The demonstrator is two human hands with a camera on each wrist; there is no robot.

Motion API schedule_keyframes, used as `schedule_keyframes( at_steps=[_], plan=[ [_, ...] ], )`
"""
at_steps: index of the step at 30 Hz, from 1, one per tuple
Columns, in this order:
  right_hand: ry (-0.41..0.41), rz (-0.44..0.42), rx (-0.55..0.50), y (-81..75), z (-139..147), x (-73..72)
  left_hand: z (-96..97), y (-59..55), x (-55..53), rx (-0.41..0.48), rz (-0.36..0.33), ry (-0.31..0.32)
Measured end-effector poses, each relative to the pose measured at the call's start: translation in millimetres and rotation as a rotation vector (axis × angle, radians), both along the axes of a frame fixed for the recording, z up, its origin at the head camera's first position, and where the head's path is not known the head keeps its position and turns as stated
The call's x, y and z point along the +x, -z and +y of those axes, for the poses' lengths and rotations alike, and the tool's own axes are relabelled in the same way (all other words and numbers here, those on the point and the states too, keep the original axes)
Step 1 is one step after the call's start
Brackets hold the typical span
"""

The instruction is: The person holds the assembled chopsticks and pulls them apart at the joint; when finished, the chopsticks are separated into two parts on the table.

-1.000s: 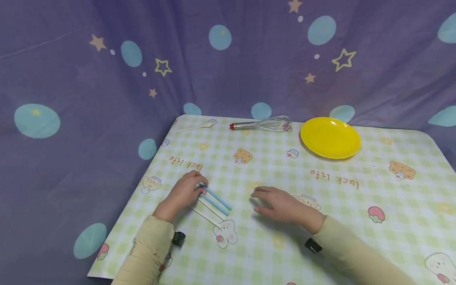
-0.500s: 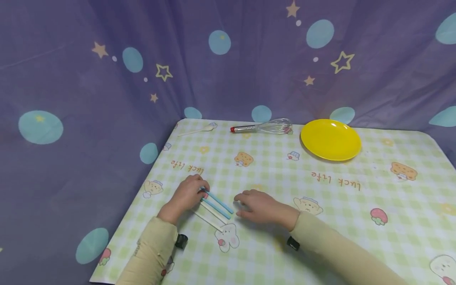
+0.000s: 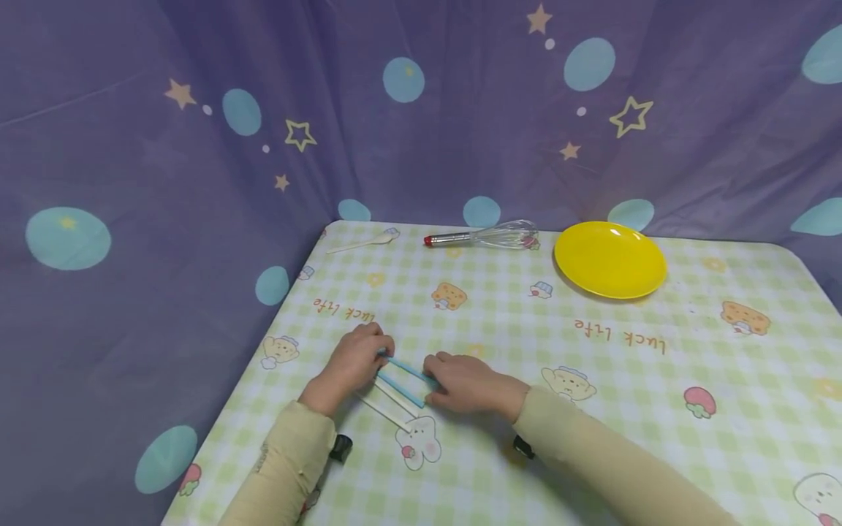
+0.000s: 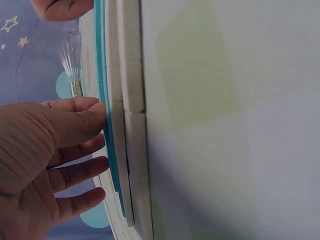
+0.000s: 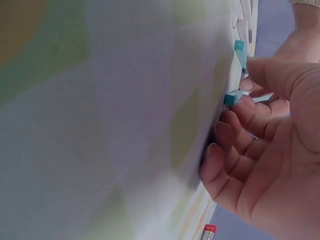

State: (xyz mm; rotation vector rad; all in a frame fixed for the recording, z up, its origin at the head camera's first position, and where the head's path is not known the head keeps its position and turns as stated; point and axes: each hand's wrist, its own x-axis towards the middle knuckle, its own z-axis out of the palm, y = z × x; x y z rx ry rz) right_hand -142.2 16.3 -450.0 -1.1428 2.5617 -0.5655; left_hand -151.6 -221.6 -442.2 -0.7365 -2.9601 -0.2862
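Note:
Two blue chopsticks and two white ones lie side by side at a slant on the checked tablecloth, left of the middle. In the head view my left hand [image 3: 355, 363] is at their upper-left ends. Its thumb and index finger pinch the farther blue chopstick [image 3: 409, 369]. My right hand [image 3: 470, 383] has its thumb and index finger around that chopstick's other end, which shows in the right wrist view as a square blue tip [image 5: 231, 98]. The nearer blue chopstick [image 3: 403, 388] and a white chopstick [image 3: 383, 413] lie alongside. Both hands cover some ends.
Along the table's back edge lie a pale spoon [image 3: 378, 240] and a whisk [image 3: 503, 235] with a red-tipped handle. A yellow plate [image 3: 609, 261] stands to their right. Behind the table hangs a purple curtain [image 3: 460, 131].
My right hand has moved left to the chopsticks and taken the end of the farther blue one. That end has swung away from the nearer blue chopstick. My left hand has shifted slightly right.

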Motion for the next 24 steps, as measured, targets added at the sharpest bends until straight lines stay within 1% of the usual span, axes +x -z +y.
schedule_keyframes(
  at_steps=[6, 13, 17, 20, 24],
  plan=[
    [0.021, 0.017, -0.021, 1.9, -2.1, 0.6, 3.6, 2.1, 1.4, -0.031, 0.028, 0.018],
    [0.066, 0.086, -0.070, 5.5, -2.1, -0.2, 8.6, 1.5, -0.1, -0.055, 0.054, 0.043],
    [0.095, 0.107, -0.082, 7.6, 0.5, -2.3, 11.6, 0.9, -0.7, -0.076, 0.044, 0.031],
    [0.132, 0.089, -0.102, 6.5, 4.5, -3.6, 14.9, -1.2, -0.4, -0.078, 0.023, 0.015],
    [0.191, 0.079, -0.117, 2.4, 12.7, -4.2, 20.7, -5.4, 0.7, -0.060, 0.008, 0.024]
  ],
)
